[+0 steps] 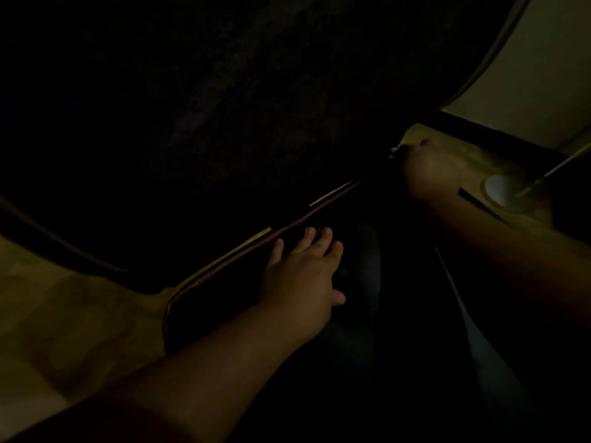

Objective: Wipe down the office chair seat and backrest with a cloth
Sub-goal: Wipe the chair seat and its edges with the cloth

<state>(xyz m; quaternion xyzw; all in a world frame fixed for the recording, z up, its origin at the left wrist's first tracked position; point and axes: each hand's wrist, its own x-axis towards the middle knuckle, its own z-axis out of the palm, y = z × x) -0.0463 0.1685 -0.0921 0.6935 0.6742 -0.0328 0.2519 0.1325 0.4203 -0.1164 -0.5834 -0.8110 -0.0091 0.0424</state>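
The frame is very dark. The black chair backrest (224, 107) fills the upper part of the view. Below it lies the dark seat (224, 302) with a brownish piped edge. My left hand (303, 273) rests flat on the seat near the seam with the backrest, fingers straight and spread. My right hand (425, 167) reaches to the backrest's lower right edge, its fingers lost in shadow. A small pale scrap (394, 150) shows at its fingertips; I cannot tell whether it is the cloth. No cloth is plainly visible.
Tan wooden floor (64, 314) shows at the left and right of the chair. A white round base (502, 191) with a thin pale rod stands on the floor at the right. A pale wall (543, 75) lies beyond it.
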